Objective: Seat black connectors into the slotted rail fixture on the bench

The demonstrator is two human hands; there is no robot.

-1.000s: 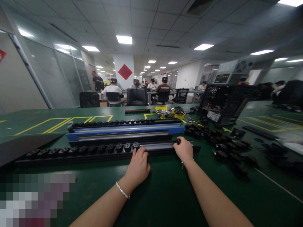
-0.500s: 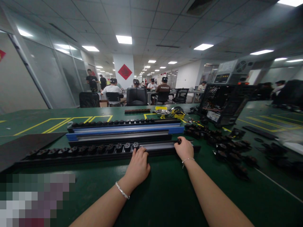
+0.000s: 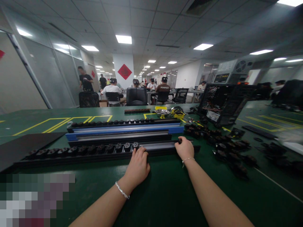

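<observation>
Legible text, one entry: brown T-shirt (image 3: 163, 88) on a seated person, background centre of frame, pale capitals across it, reads roughly "POMPEII"; last letters uncertain. Red diamond sign (image 3: 124, 71) on the white pillar (image 3: 123, 83), upper centre: dark mark inside, too small to read. Panel (image 3: 221, 78) on the grey machine (image 3: 233, 72), upper right: display marks illegible. Yellow lines (image 3: 59, 121) on the green surface (image 3: 165, 195): outlines only, no characters.

Both forearms are bare, with a beaded silver bracelet (image 3: 122, 190) on the left wrist and a thin chain bracelet (image 3: 188, 160) on the right.
</observation>
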